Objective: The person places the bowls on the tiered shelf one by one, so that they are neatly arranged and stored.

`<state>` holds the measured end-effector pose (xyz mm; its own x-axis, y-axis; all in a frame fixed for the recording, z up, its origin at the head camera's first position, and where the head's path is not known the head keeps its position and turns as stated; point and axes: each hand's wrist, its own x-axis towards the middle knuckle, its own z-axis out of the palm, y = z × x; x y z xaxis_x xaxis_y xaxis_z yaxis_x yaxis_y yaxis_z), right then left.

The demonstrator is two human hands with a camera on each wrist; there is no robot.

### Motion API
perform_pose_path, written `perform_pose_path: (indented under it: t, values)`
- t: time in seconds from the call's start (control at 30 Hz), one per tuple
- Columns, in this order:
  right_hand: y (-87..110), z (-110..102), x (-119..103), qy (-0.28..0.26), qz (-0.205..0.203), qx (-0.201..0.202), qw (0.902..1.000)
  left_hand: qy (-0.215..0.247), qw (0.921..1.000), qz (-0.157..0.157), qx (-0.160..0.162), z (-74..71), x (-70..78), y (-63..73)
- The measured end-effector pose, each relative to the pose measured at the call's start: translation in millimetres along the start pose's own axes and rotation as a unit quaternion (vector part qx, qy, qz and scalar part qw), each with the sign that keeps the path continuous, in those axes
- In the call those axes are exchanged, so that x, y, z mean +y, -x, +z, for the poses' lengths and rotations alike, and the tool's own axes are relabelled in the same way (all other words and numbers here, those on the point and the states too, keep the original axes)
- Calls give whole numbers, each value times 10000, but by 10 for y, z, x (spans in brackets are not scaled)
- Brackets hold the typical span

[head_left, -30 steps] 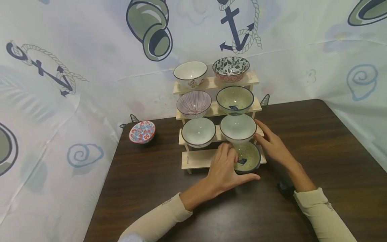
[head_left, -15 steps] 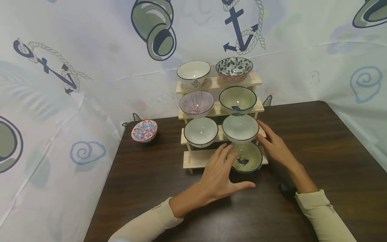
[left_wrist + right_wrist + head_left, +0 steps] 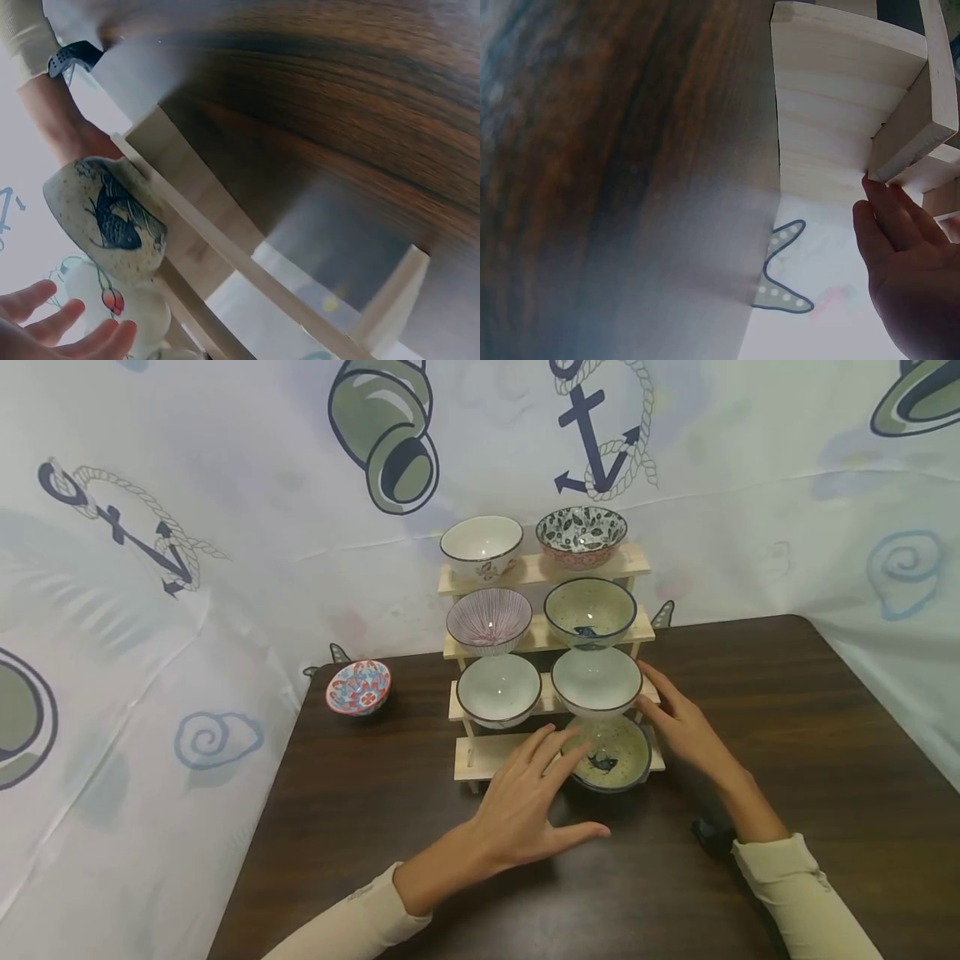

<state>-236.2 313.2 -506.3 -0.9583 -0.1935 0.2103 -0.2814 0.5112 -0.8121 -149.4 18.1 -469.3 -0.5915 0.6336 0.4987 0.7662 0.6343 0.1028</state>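
A green speckled bowl [image 3: 618,768] with a dark fish inside sits at the right end of the lowest shelf of a stepped wooden stand [image 3: 487,756]. My left hand [image 3: 510,814] is at this bowl's left, fingers spread and thumb apart, fingertips overlapping it in the head view. The left wrist view shows the fish painted on the bowl's outside [image 3: 112,217], and a white bowl [image 3: 142,319] with a red flower beyond the fingers. At the stand's right side, my right hand [image 3: 686,727] has its fingertips against a shelf end, beside the right white bowl [image 3: 596,681].
Higher shelves bear another white bowl [image 3: 498,691], a purple-striped bowl [image 3: 489,618], a second green bowl [image 3: 590,606], a floral-sided white bowl [image 3: 481,543] and a black-leaf patterned bowl [image 3: 581,535]. A red-and-blue bowl [image 3: 358,687] stands on the dark table [image 3: 360,827] at left. Patterned cloth hangs behind.
My left hand has drawn back left and toward me from the lowest green bowl, its fingers opening out. The right hand stays at the stand's side.
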Motion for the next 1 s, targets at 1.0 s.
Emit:
perform_pose_path:
  t: [1.0]
  values:
    - [8,17,37,-59,-4,68,10000,-371,9961,-164,787,-188,-378,346]
